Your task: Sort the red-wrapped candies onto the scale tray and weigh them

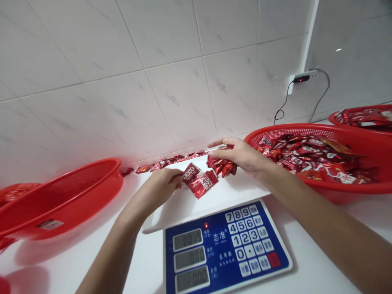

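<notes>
My left hand [163, 183] pinches the edge of a dark red candy packet [190, 173] over the white weighing tray [171, 212]. A brighter red packet [204, 183] with white lettering lies against it on the tray. At the tray's right side, my right hand [237, 154] curls around a bunch of red wrapped candies [223, 166], its index finger stretched out. Its palm partly hides them. The tray sits on a scale with a blue keypad panel [220, 245]; the top display seems to read 0.019.
A red basket [306, 192] heaped with wrapped candies stands at right, another filled one [361, 116] behind it. On the left is a red basket [82, 204]. Loose wrapped candies [165, 163] line the tiled wall. A plugged-in adapter [301, 79] hangs cables at the right.
</notes>
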A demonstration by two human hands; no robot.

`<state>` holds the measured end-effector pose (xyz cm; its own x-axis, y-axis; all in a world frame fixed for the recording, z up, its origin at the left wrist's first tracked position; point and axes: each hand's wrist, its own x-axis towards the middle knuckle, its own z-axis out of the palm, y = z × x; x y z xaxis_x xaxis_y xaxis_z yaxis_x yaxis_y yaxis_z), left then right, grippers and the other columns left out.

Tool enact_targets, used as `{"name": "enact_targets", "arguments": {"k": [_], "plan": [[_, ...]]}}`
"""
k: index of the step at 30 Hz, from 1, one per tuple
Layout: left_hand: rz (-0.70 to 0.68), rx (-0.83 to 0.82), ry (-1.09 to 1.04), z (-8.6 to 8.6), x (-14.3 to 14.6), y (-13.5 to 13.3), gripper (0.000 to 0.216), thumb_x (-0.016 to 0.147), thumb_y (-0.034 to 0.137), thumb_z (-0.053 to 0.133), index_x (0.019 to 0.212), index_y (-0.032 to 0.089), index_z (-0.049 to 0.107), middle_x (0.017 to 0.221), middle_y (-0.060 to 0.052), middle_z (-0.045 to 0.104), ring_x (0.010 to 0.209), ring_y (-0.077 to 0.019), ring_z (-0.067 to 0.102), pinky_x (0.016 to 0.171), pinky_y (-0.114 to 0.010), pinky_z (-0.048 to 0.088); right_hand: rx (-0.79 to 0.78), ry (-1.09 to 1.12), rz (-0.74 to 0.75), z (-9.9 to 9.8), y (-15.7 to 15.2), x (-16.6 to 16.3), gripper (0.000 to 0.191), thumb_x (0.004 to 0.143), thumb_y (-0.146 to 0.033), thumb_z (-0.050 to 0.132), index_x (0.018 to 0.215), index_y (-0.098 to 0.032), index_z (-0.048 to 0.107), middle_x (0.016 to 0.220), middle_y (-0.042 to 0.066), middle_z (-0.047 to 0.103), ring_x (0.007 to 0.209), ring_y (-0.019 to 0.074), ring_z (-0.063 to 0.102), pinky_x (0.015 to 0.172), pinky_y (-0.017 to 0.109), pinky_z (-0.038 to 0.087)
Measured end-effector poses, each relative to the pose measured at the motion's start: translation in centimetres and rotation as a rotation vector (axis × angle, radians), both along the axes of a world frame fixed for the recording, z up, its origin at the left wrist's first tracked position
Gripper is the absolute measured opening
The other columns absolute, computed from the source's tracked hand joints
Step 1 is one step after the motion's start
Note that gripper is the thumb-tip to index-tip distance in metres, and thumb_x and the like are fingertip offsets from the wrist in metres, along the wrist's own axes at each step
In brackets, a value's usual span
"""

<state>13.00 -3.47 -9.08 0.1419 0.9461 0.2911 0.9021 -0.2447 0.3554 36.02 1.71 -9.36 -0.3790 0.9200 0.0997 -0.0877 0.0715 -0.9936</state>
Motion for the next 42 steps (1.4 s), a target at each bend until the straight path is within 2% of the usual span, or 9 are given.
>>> {"name": "enact_targets", "arguments": {"k": [3,5,8,11,18,24,32,36,42], "plan": [[0.048,0.034,0.001,0.6,-0.3,-0.6,0.032,0.084,0.036,0.057,0.055,0.025,0.063,0.059,-0.005,0.068,0.056,-0.0232,0.060,0.055,-0.031,0.038,-0.009,-0.051,0.043,-0.2,-0.1,-0.3,0.038,0.077,-0.024,0.086,0.105,-0.013,0.064,0.061,0.000,0.067,0.041,0.0096,0.056,0.033,0.018,0.039],[0.068,0.086,-0.046,1.2,0.3,-1.3,0.026,0.087,0.041,0.056,0.075,0.025,0.073,0.078,-0.007,0.076,0.073,-0.0271,0.068,0.063,-0.033,0.045,-0.003,-0.065,0.060,-0.2,-0.4,-0.5,0.043,0.074,-0.027,0.089,0.104,-0.014,0.062,0.062,0.000,0.067,0.041,0.0093,0.056,0.033,0.018,0.038],[-0.074,0.073,-0.270,1.7,2.3,-2.4,0.035,0.088,0.050,0.060,0.106,0.023,0.075,0.101,-0.009,0.078,0.093,-0.0279,0.071,0.074,-0.035,0.053,0.042,-0.039,0.109,-0.2,-1.0,-0.8,0.048,0.073,-0.033,0.090,0.107,-0.015,0.062,0.069,0.001,0.068,0.046,0.0102,0.060,0.035,0.018,0.041],[-0.204,0.012,-0.392,1.4,4.3,-2.9,0.041,0.088,0.048,0.063,0.117,0.021,0.071,0.109,-0.009,0.077,0.089,-0.0244,0.072,0.072,-0.033,0.056,0.082,-0.010,0.231,-0.4,-1.6,-1.1,0.043,0.079,-0.032,0.085,0.111,-0.017,0.061,0.071,0.000,0.069,0.051,0.0110,0.063,0.040,0.018,0.046],[-0.196,-0.014,-0.527,0.8,3.6,-1.6,0.030,0.077,0.045,0.074,0.090,0.019,0.069,0.086,-0.005,0.074,0.080,-0.0231,0.071,0.071,-0.035,0.057,0.071,0.011,0.372,-1.2,-0.9,-1.2,0.038,0.075,-0.030,0.087,0.106,-0.018,0.068,0.075,0.001,0.073,0.058,0.0120,0.067,0.044,0.018,0.046],[-0.062,0.044,-0.566,1.0,2.7,-1.4,0.028,0.073,0.040,0.076,0.088,0.018,0.067,0.088,-0.007,0.075,0.082,-0.0239,0.071,0.069,-0.034,0.057,0.001,0.057,0.320,-1.5,0.0,-0.8,0.031,0.071,-0.014,0.085,0.101,-0.016,0.076,0.090,0.005,0.077,0.076,0.0128,0.070,0.070,0.022,0.056],[-0.089,0.015,-0.435,1.5,2.8,-1.6,0.026,0.079,0.040,0.068,0.093,0.018,0.074,0.094,-0.009,0.078,0.090,-0.0289,0.072,0.075,-0.037,0.056,-0.039,-0.005,0.184,0.1,-0.1,0.2,0.026,0.084,-0.004,0.070,0.108,-0.013,0.076,0.076,0.003,0.071,0.056,0.0097,0.062,0.047,0.019,0.048],[-0.094,0.218,-0.318,1.0,2.8,-1.7,0.019,0.086,0.035,0.065,0.095,0.021,0.072,0.095,-0.006,0.074,0.088,-0.0247,0.071,0.079,-0.037,0.056,0.027,-0.083,0.217,0.3,-0.1,0.5,0.017,0.086,-0.025,0.079,0.098,-0.014,0.076,0.070,0.002,0.066,0.051,0.0095,0.059,0.042,0.019,0.045],[-0.080,0.753,0.106,0.5,3.3,-2.3,0.013,0.095,0.022,0.059,0.094,0.025,0.071,0.093,-0.004,0.067,0.085,-0.0201,0.066,0.070,-0.030,0.051,0.012,-0.100,0.302,0.5,-0.9,0.4,0.055,0.084,-0.068,0.069,0.088,-0.013,0.073,0.078,0.007,0.069,0.051,0.0095,0.056,0.041,0.020,0.043]]}}
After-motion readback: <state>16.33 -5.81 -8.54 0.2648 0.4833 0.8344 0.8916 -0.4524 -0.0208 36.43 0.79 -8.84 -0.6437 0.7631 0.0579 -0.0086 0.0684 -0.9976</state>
